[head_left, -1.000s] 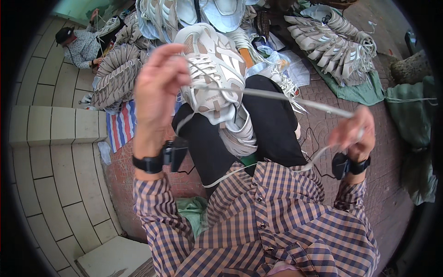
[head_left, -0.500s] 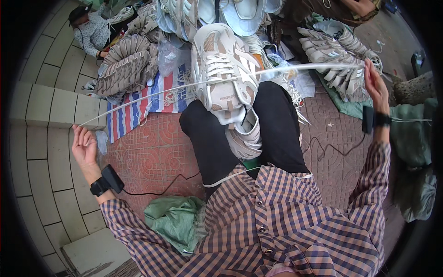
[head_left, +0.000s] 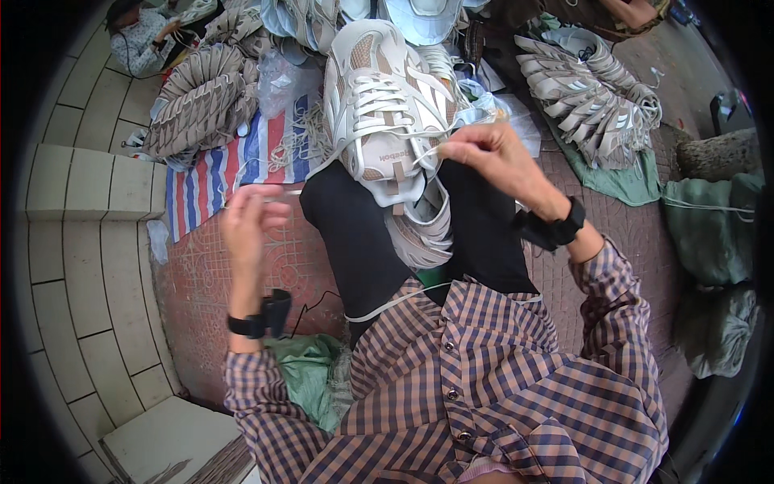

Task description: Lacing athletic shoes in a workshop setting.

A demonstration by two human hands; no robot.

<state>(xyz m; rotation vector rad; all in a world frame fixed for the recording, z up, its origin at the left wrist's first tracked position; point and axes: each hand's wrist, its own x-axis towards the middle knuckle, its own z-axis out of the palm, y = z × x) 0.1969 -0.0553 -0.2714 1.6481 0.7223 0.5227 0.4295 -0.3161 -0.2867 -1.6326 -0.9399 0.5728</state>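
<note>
Head view, hands over a shoe. Right hand [head_left: 493,157]: thumb and index finger narrowed to a pinch on a lace [head_left: 326,164], at the right edge of the shoe's tongue. Left hand [head_left: 256,222]: fingers blurred but drawn together, a lace strand coming out on their right side; the exact grip cannot be read. Shoe [head_left: 387,105]: between the 2 hands, resting at the knees [head_left: 343,222], sole down, toe pointing away from the body, long axis running forward with a slight lean to the left. It lies just left of the right fingers and ahead and to the right of the left fingers; the right hand is the nearer, the left stands apart. A 2nd shoe [head_left: 423,234] sits below, between the thighs.

Farther out, containers: a clear bag [head_left: 278,85] on a striped sheet [head_left: 189,198], contents unclear; a green sack [head_left: 302,371] on the floor at left, slack, its inside hidden; a cord-crossed sack [head_left: 709,230] at far right, contents also hidden. Shoe rows stand on both sides, 1 at left [head_left: 201,105] and 1 at right [head_left: 576,97], the latter beside a green sheet [head_left: 629,184].
</note>
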